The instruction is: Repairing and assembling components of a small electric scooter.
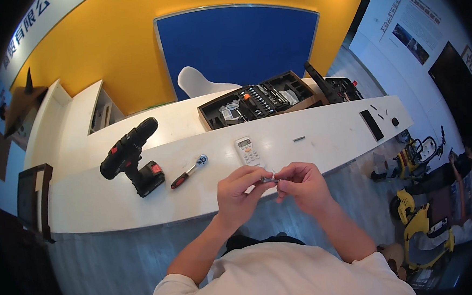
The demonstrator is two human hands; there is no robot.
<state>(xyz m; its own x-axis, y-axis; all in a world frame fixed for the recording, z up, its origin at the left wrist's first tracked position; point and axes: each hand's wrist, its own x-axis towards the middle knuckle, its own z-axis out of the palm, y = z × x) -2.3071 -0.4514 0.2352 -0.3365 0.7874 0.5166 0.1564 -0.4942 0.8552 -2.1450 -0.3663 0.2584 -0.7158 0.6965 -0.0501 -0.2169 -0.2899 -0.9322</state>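
Observation:
Both my hands meet over the near edge of the white counter (203, 149). My left hand (240, 195) pinches a small, thin, dark metal piece (269, 180) between thumb and fingertips. The fingertips of my right hand (306, 187) are closed on the same piece from the other side. Its exact kind is too small to make out, and the fingers cover part of it. Just beyond my hands lies a white remote control (248, 151) with buttons. A short dark metal bit (299, 139) lies to the right of the remote.
On the left stand a black cordless drill (129, 156) and a ratchet wrench (189, 172) with a red-black handle. An open tool case (260, 100) sits at the back. A black flat slab (371, 125) and several small pieces lie right. A white chair (197, 82) stands behind.

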